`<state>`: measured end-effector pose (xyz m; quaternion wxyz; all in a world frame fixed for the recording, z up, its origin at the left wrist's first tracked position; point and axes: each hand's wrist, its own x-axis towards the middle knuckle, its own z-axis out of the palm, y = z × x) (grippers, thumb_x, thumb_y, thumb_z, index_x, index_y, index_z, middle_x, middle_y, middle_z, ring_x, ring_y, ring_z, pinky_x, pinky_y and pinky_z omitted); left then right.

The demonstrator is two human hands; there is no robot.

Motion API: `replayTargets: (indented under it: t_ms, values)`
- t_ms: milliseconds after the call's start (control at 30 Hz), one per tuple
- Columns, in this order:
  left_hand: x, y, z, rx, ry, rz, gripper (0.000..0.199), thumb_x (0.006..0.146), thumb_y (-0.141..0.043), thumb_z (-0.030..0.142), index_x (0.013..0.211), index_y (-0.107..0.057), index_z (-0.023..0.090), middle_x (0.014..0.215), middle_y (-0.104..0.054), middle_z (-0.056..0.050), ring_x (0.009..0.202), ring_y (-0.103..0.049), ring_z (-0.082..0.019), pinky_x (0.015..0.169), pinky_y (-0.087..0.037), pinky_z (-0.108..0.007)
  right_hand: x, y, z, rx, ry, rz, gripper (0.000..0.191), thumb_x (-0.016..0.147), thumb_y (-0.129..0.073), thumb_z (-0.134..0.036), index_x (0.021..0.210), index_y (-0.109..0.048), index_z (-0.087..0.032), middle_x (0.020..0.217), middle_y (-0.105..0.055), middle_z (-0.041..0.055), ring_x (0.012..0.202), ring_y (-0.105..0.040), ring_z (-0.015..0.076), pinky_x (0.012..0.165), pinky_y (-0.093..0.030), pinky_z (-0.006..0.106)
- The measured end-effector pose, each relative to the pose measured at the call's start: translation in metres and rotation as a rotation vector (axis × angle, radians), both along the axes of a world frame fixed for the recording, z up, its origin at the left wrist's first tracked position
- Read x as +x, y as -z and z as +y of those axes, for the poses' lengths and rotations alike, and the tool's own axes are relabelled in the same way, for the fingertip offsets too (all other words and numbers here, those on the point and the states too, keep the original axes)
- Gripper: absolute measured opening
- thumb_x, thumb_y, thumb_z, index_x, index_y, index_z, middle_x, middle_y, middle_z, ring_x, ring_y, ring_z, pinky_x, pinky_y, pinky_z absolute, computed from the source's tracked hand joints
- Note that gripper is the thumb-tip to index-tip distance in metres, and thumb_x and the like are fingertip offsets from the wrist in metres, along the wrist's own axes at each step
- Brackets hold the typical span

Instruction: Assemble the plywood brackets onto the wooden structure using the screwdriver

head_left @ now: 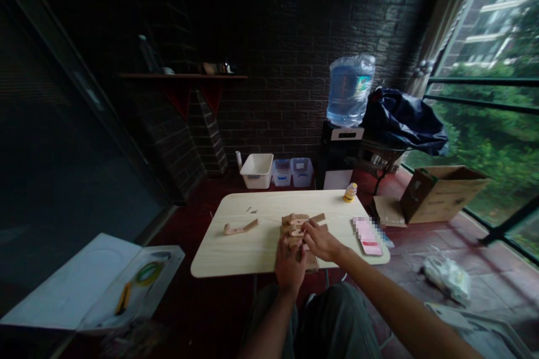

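Observation:
A brown wooden board (285, 230) lies near the front middle of the pale table (252, 258). Light wooden hooks (298, 231) with rounded ends and small holes rest across it. My left hand (290, 266) grips the near left part of the board, fingers and thumb bent around it. Over the board's middle, my right hand (322, 242) has its fingertips pinched together close to my left thumb. Whatever sits in that pinch is too small and covered to make out. Another wooden hook (242, 228) lies loose to the left, with small dark pieces (252, 211) behind it.
On the table's right are a pink packet (368, 236) and a small yellow-based bottle (350, 192). Bins (257, 171) and a water dispenser (343, 148) stand beyond. An open white case (145, 286) is at left; a cardboard box (438, 196) sits at right.

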<state>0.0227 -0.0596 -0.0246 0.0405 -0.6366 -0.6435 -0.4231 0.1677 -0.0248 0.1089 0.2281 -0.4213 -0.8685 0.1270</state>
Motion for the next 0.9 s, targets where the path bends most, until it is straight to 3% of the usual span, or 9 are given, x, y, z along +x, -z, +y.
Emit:
replayTargets:
  t_ms: [233,300,400,533,700,900]
  values:
    - [-0.004,-0.006,-0.001,-0.041,0.061,-0.015,0.032,0.091,-0.062,0.036,0.121,-0.071,0.03,0.15,-0.053,-0.008,0.137,-0.051,-0.03,0.11,-0.051,-0.049,-0.01,0.034,-0.005,0.037,0.173,0.415,0.022,0.099,-0.05,-0.03,0.118,-0.057,-0.023,0.104,-0.069,0.0066,0.089,-0.066,0.0208,0.079,-0.053,0.034]
    - [-0.006,-0.002,0.001,-0.054,0.076,-0.023,0.033,0.09,-0.063,0.035,0.121,-0.071,0.029,0.151,-0.052,-0.008,0.138,-0.05,-0.03,0.11,-0.051,-0.05,-0.014,0.049,-0.006,0.088,0.239,0.503,0.024,0.098,-0.053,-0.035,0.117,-0.062,-0.023,0.103,-0.071,0.0074,0.09,-0.067,0.0222,0.079,-0.054,0.035]
    - [-0.012,0.007,0.004,-0.058,0.128,-0.023,0.035,0.088,-0.064,0.034,0.123,-0.069,0.03,0.151,-0.052,-0.008,0.14,-0.048,-0.031,0.11,-0.051,-0.052,-0.019,0.069,-0.008,0.134,0.283,0.608,0.036,0.1,-0.051,-0.035,0.132,-0.062,-0.022,0.11,-0.072,0.0107,0.092,-0.068,0.0224,0.079,-0.057,0.035]
    - [-0.022,0.014,0.007,-0.094,0.197,0.005,0.044,0.087,-0.065,0.035,0.131,-0.065,0.031,0.153,-0.048,-0.009,0.143,-0.044,-0.032,0.111,-0.049,-0.055,-0.021,0.085,-0.01,0.181,0.288,0.628,0.049,0.1,-0.049,-0.032,0.148,-0.052,-0.025,0.124,-0.069,0.0123,0.107,-0.067,0.0243,0.089,-0.058,0.041]
    - [-0.031,0.003,0.009,-0.13,0.308,0.045,0.048,0.089,-0.061,0.037,0.137,-0.06,0.031,0.15,-0.051,-0.009,0.144,-0.043,-0.031,0.115,-0.046,-0.055,-0.024,0.095,-0.011,0.173,0.287,0.609,0.048,0.098,-0.052,-0.032,0.145,-0.055,-0.023,0.129,-0.069,0.0136,0.113,-0.067,0.0259,0.095,-0.058,0.044]
    - [-0.023,0.005,0.011,-0.121,0.217,0.023,0.038,0.095,-0.054,0.037,0.13,-0.065,0.029,0.144,-0.054,-0.011,0.14,-0.046,-0.032,0.113,-0.047,-0.056,-0.029,0.102,-0.015,0.128,0.356,0.645,0.046,0.097,-0.056,-0.036,0.14,-0.056,-0.021,0.123,-0.072,0.0133,0.104,-0.071,0.0259,0.091,-0.06,0.044]
